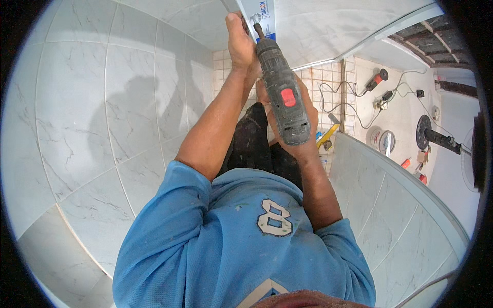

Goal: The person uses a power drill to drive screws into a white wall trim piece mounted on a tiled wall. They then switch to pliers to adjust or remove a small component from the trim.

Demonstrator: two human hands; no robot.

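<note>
My right hand (pixel 306 110) is wrapped around the handle of a dark grey power drill (pixel 280 77) with a red patch on top. The drill points away from me, its bit meeting a white frame profile (pixel 248 13) that carries a blue-and-white label (pixel 265 20). Just left of the drill's front end, my left hand (pixel 242 45) grips the edge of that profile with the thumb up. The drill body hides some of the left fingers, and the right fingers are mostly underneath it.
Marbled tile walls stand left (pixel 77 102) and right (pixel 359 174). A yellow-handled hammer (pixel 327 135) lies on the tiled floor. Beyond the right wall are a corded angle grinder (pixel 377 79), black cables, a white bucket (pixel 377 138) and a black pedestal fan (pixel 436 138).
</note>
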